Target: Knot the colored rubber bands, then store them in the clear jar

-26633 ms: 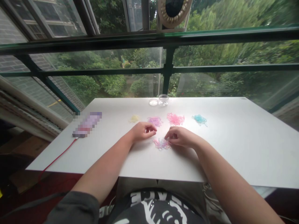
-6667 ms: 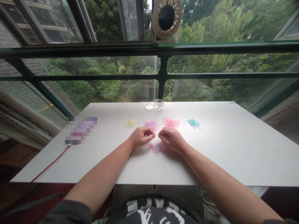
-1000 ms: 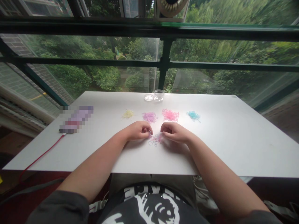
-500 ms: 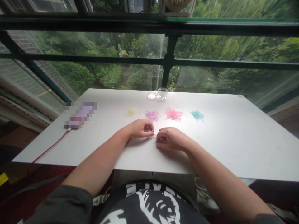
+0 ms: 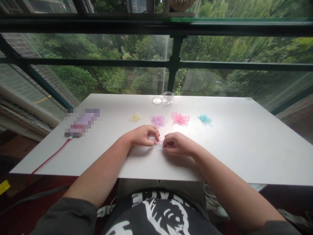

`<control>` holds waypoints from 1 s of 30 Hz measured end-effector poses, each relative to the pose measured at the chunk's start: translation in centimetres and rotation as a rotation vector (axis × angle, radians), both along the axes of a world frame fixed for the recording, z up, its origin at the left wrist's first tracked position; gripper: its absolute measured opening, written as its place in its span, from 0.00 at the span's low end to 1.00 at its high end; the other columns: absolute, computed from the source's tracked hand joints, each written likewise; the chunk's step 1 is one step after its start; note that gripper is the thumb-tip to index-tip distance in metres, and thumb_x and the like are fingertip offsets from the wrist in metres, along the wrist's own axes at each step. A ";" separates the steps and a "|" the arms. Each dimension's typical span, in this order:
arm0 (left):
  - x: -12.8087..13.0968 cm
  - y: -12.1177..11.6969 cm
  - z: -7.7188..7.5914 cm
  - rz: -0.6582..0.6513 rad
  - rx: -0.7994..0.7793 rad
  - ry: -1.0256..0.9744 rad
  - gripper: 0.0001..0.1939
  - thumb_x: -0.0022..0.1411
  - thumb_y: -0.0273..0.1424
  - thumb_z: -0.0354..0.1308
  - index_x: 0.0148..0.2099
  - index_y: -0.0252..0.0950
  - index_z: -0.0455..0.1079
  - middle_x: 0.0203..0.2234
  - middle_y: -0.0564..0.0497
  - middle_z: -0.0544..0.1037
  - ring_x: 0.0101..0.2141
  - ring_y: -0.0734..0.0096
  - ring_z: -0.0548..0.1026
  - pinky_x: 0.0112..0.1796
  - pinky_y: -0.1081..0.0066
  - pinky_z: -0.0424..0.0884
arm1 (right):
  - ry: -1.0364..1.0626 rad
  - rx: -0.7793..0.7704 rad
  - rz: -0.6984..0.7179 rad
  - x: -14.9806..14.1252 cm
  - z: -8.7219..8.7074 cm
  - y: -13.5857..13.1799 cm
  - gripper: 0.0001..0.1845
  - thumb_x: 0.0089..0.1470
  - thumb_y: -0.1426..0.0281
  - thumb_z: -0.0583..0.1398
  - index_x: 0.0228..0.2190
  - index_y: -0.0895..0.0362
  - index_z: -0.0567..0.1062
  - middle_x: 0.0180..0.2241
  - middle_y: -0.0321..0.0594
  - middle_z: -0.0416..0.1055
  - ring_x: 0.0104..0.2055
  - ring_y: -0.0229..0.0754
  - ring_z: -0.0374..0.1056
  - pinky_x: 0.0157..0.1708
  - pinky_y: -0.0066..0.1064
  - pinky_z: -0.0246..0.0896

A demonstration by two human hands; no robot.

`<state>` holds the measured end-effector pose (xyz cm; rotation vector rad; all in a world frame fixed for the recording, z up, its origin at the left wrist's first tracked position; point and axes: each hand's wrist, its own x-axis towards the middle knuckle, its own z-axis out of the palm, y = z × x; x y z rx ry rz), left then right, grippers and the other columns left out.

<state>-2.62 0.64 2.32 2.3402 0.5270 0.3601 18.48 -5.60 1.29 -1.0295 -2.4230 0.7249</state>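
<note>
Clear round jar (image 5: 168, 98) stands beyond both hands at the table's far edge; see-through walls, glare on them, contents not readable. Flat clear lid (image 5: 156, 100) lies just left of it.

Left hand (image 5: 144, 135): thumb and forefinger parted in a loose curve, fingertips at the small mixed pile (image 5: 159, 147). Right hand (image 5: 179, 143): fingers curled in, hiding part of that pile; whether they pinch a band, I can't make out. Mixed pile lies between the hands, pinkish and grey-blue.

Beyond the hands, a row of sorted heaps: yellow (image 5: 135, 117), purple (image 5: 158, 121), pink (image 5: 180, 119), then blue (image 5: 204, 119), beyond and right of the right hand. All thin, glossy, looped strands, tangled. Table (image 5: 244, 143) smooth, white. Red cable (image 5: 50, 157) well left of the left hand.
</note>
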 end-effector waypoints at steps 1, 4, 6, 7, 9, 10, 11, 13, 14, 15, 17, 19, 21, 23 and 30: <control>0.0 0.0 0.0 -0.010 0.007 0.004 0.08 0.50 0.24 0.57 0.34 0.36 0.74 0.37 0.49 0.73 0.39 0.71 0.71 0.45 0.72 0.64 | 0.038 -0.026 -0.008 0.1 0.0 0.1 0.08 0.41 0.78 0.57 0.25 0.59 0.75 0.21 0.34 0.66 0.23 0.32 0.57 0.25 0.24 0.53; 0.1 -0.2 0.0 -0.018 0.055 0.043 0.06 0.49 0.27 0.60 0.33 0.37 0.75 0.40 0.49 0.72 0.40 0.69 0.70 0.47 0.71 0.63 | 0.139 -0.099 -0.039 0.5 -0.1 0.3 0.07 0.43 0.76 0.57 0.26 0.59 0.75 0.21 0.34 0.64 0.23 0.32 0.56 0.24 0.24 0.52; 0.3 -0.4 0.1 -0.019 0.098 0.079 0.05 0.48 0.31 0.63 0.31 0.38 0.76 0.41 0.49 0.72 0.42 0.67 0.69 0.48 0.69 0.62 | 0.200 -0.131 -0.052 0.6 -0.1 0.6 0.06 0.44 0.75 0.58 0.25 0.59 0.75 0.21 0.34 0.64 0.23 0.32 0.56 0.24 0.25 0.52; 0.4 -0.5 0.2 -0.022 0.121 0.095 0.06 0.47 0.33 0.65 0.30 0.38 0.76 0.42 0.49 0.72 0.44 0.65 0.69 0.49 0.68 0.61 | 0.231 -0.143 -0.057 0.7 -0.2 0.7 0.05 0.44 0.74 0.58 0.25 0.59 0.75 0.21 0.34 0.64 0.23 0.32 0.56 0.24 0.25 0.52; 0.8 -0.8 0.1 -0.034 0.167 0.114 0.07 0.45 0.35 0.66 0.28 0.39 0.77 0.44 0.49 0.71 0.45 0.63 0.68 0.49 0.67 0.60 | 0.294 -0.161 -0.067 0.8 -0.3 0.9 0.03 0.44 0.74 0.59 0.24 0.60 0.74 0.21 0.34 0.65 0.23 0.32 0.56 0.24 0.25 0.52; 1.0 -0.9 0.1 -0.039 0.189 0.116 0.06 0.45 0.35 0.66 0.28 0.39 0.77 0.44 0.49 0.71 0.46 0.62 0.67 0.49 0.67 0.60 | 0.323 -0.170 -0.072 0.8 -0.4 1.1 0.03 0.44 0.73 0.59 0.24 0.60 0.74 0.22 0.34 0.65 0.23 0.32 0.56 0.24 0.25 0.52; 1.1 -1.0 0.0 -0.040 0.209 0.114 0.06 0.45 0.34 0.66 0.28 0.39 0.77 0.44 0.49 0.71 0.46 0.62 0.67 0.49 0.67 0.60 | 0.351 -0.180 -0.079 0.9 -0.5 1.2 0.03 0.44 0.73 0.60 0.24 0.60 0.74 0.22 0.35 0.65 0.24 0.32 0.56 0.25 0.26 0.53; 1.4 -1.2 -0.1 -0.038 0.237 0.108 0.04 0.46 0.32 0.65 0.28 0.40 0.77 0.44 0.50 0.71 0.45 0.63 0.67 0.49 0.67 0.60 | 0.396 -0.199 -0.105 0.9 -0.6 1.4 0.04 0.44 0.71 0.61 0.24 0.59 0.75 0.22 0.35 0.65 0.24 0.33 0.58 0.25 0.26 0.53; 1.5 -1.2 -0.2 -0.036 0.246 0.106 0.03 0.46 0.32 0.65 0.27 0.40 0.77 0.43 0.50 0.71 0.45 0.64 0.68 0.48 0.67 0.61 | 0.413 -0.207 -0.122 0.9 -0.7 1.4 0.04 0.44 0.70 0.62 0.24 0.59 0.75 0.22 0.35 0.65 0.25 0.33 0.58 0.25 0.26 0.54; 1.6 -1.3 -0.3 -0.034 0.253 0.105 0.02 0.47 0.31 0.64 0.27 0.40 0.77 0.43 0.50 0.72 0.44 0.64 0.68 0.48 0.67 0.61 | 0.429 -0.215 -0.141 0.9 -0.8 1.5 0.04 0.44 0.70 0.62 0.24 0.59 0.76 0.23 0.35 0.65 0.25 0.34 0.59 0.25 0.26 0.54; 1.7 -1.4 -0.4 -0.028 0.270 0.105 0.02 0.47 0.30 0.63 0.27 0.39 0.77 0.43 0.50 0.72 0.43 0.65 0.68 0.48 0.67 0.61 | 0.463 -0.235 -0.175 0.9 -0.9 1.6 0.05 0.44 0.69 0.63 0.24 0.59 0.76 0.23 0.36 0.65 0.26 0.34 0.60 0.25 0.27 0.54; 1.7 -1.6 -0.4 -0.017 0.286 0.105 0.02 0.46 0.29 0.62 0.27 0.39 0.77 0.43 0.50 0.72 0.43 0.64 0.68 0.47 0.68 0.62 | 0.508 -0.274 -0.205 0.9 -0.9 1.6 0.06 0.43 0.68 0.63 0.24 0.59 0.76 0.23 0.36 0.65 0.25 0.34 0.60 0.24 0.27 0.54; 1.8 -1.7 -0.4 -0.009 0.297 0.101 0.03 0.46 0.27 0.61 0.26 0.38 0.76 0.42 0.49 0.72 0.44 0.64 0.67 0.47 0.68 0.62 | 0.566 -0.355 -0.227 0.9 -1.0 1.6 0.09 0.43 0.66 0.64 0.23 0.60 0.74 0.22 0.35 0.65 0.23 0.33 0.59 0.22 0.26 0.53; 1.9 -1.7 -0.5 -0.015 0.301 0.090 0.03 0.44 0.26 0.61 0.25 0.38 0.75 0.41 0.50 0.73 0.43 0.65 0.68 0.47 0.68 0.63 | 0.624 -0.444 -0.232 0.9 -1.2 1.6 0.11 0.43 0.65 0.64 0.23 0.60 0.71 0.20 0.34 0.64 0.20 0.32 0.58 0.19 0.26 0.50; 1.5 -1.2 -0.4 0.021 0.195 -0.004 0.03 0.45 0.23 0.59 0.23 0.35 0.71 0.40 0.51 0.74 0.43 0.68 0.68 0.47 0.70 0.63 | 0.679 -0.439 -0.244 0.8 -1.5 1.8 0.14 0.48 0.61 0.61 0.25 0.60 0.69 0.18 0.30 0.60 0.19 0.29 0.52 0.19 0.24 0.46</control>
